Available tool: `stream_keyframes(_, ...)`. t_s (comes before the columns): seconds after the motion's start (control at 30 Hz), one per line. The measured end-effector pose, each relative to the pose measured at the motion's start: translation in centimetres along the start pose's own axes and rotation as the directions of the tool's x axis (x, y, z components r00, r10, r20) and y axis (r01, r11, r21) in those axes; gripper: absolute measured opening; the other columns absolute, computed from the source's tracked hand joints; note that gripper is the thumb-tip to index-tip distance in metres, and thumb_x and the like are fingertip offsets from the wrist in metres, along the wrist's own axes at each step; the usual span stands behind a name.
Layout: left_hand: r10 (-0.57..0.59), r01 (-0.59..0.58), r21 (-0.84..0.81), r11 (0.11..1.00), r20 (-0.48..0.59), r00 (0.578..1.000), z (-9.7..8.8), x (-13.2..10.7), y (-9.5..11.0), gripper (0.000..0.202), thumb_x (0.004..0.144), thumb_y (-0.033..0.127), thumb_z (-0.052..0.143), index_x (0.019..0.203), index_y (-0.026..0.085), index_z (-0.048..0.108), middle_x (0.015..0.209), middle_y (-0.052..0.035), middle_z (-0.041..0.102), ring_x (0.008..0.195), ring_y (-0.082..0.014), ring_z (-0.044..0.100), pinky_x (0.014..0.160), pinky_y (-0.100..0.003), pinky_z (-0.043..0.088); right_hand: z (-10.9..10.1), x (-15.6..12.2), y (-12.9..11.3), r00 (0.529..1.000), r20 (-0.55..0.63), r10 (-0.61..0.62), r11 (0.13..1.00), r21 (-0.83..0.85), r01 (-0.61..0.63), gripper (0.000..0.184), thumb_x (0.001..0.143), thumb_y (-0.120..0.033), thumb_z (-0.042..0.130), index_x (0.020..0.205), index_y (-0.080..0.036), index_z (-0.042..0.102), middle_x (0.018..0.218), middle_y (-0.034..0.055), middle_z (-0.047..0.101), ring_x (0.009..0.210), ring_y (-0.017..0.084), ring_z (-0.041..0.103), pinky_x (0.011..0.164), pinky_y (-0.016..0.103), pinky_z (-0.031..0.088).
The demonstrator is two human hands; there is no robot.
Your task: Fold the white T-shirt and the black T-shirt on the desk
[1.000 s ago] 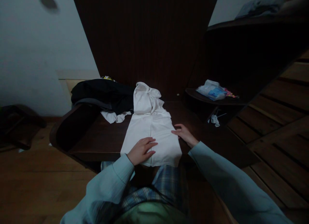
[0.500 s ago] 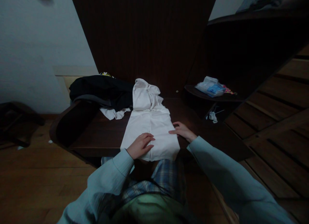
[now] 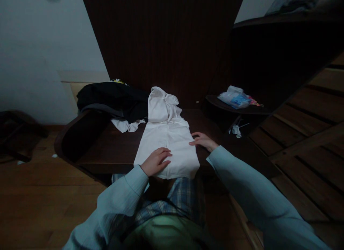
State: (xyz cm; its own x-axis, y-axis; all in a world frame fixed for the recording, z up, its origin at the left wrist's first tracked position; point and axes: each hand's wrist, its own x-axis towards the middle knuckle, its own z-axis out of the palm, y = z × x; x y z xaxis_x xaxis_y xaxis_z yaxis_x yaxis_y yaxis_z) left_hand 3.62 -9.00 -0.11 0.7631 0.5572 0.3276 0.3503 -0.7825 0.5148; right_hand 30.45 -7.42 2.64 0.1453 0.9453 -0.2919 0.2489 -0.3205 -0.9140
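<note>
A white garment (image 3: 178, 144) lies lengthwise on the dark wooden desk, its near part flat and hanging a little over the front edge. Its far end, hood-like and crumpled, is bunched up against the back panel. My left hand (image 3: 156, 161) rests on the near left part of the cloth, fingers stretched out. At the right edge of the garment is my right hand (image 3: 203, 141), thumb and fingers apart, the fingertips at the cloth's border. Neither hand is closed round the fabric.
Black clothing (image 3: 115, 99) is heaped at the desk's left end, with a white cloth piece (image 3: 127, 125) poking out below. A plastic packet (image 3: 235, 98) sits on a small corner shelf (image 3: 223, 103) at right. Wooden slats (image 3: 309, 135) lie farther right; a dark stool (image 3: 20, 135) stands at left.
My right hand has slid slightly away from me along the garment's right edge. My left hand and the garment stay nearly in place.
</note>
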Motion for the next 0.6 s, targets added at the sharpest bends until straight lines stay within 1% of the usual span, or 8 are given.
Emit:
stream_keyframes(0.07,-0.002,0.002,0.001,1.0,-0.004,1.0,0.0,0.0,0.0,0.023,0.082,0.029,0.049,0.1,0.018,0.056,0.111,-0.0091,0.054,0.105,-0.0189,0.049,0.094,-0.034,0.039,-0.1,0.0,0.1,1.0,0.0,-0.013,0.999,-0.038,0.013,0.043,0.046,-0.009,0.076,0.079,-0.016,0.05,0.045,-0.0108,0.047,0.042,0.006,0.047,0.041,0.016,0.038)
stream_keyframes(0.13,-0.002,0.002,0.005,1.0,-0.008,1.0,-0.1,0.0,0.1,0.023,0.082,0.029,0.049,0.1,0.019,0.056,0.111,-0.0089,0.054,0.105,-0.0188,0.049,0.094,-0.034,0.039,0.0,0.1,-0.1,1.0,-0.017,0.003,1.0,-0.027,-0.003,0.041,0.047,-0.01,0.077,0.078,-0.016,0.05,0.047,-0.0098,0.048,0.043,0.006,0.047,0.04,0.015,0.039)
stream_keyframes(0.27,-0.001,0.001,0.017,1.0,-0.012,1.0,-0.1,0.0,0.2,0.023,0.081,0.028,0.049,0.1,0.018,0.056,0.111,-0.0093,0.055,0.105,-0.0191,0.049,0.094,-0.035,0.039,0.2,1.2,-0.9,0.995,-0.046,0.085,0.986,0.15,-0.077,0.03,0.059,-0.016,0.073,0.079,-0.016,0.051,0.064,-0.0013,0.059,0.054,0.008,0.056,0.048,0.016,0.049)
stream_keyframes(0.33,-0.002,0.002,0.022,1.0,-0.011,1.0,-0.1,0.0,0.2,0.023,0.081,0.027,0.049,0.1,0.017,0.056,0.111,-0.0099,0.055,0.105,-0.0194,0.049,0.093,-0.035,0.039,0.3,2.2,-1.4,0.992,-0.06,0.108,0.971,0.218,-0.093,0.027,0.061,-0.012,0.071,0.08,-0.016,0.052,0.07,0.001,0.061,0.06,0.009,0.059,0.053,0.017,0.052)
stream_keyframes(0.4,-0.007,0.007,0.024,1.0,-0.011,1.0,-0.1,0.0,0.3,0.023,0.081,0.027,0.05,0.1,0.017,0.056,0.111,-0.0101,0.055,0.105,-0.0196,0.048,0.094,-0.035,0.039,0.4,3.3,-1.7,0.988,-0.099,0.12,0.966,0.242,-0.093,0.029,0.059,-0.005,0.069,0.08,-0.016,0.052,0.073,0.001,0.061,0.065,0.009,0.06,0.057,0.017,0.053)
stream_keyframes(0.47,-0.014,0.014,0.019,1.0,-0.009,1.0,-0.1,0.0,0.3,0.022,0.081,0.027,0.049,0.1,0.017,0.056,0.111,-0.0097,0.054,0.105,-0.0195,0.048,0.094,-0.035,0.039,0.5,4.2,-2.0,0.984,-0.133,0.118,0.968,0.238,-0.084,0.032,0.056,-0.001,0.068,0.079,-0.016,0.053,0.073,0.0001,0.061,0.065,0.008,0.06,0.058,0.016,0.052)
stream_keyframes(0.6,-0.022,0.022,0.01,1.0,-0.004,1.0,-0.2,-0.1,0.4,0.022,0.081,0.027,0.049,0.1,0.018,0.056,0.111,-0.0093,0.054,0.105,-0.0193,0.048,0.094,-0.035,0.039,0.5,5.2,-2.2,0.988,-0.126,0.085,0.977,0.207,-0.058,0.031,0.051,0.0,0.071,0.073,-0.015,0.056,0.067,-0.0009,0.061,0.059,0.008,0.058,0.057,0.016,0.05)
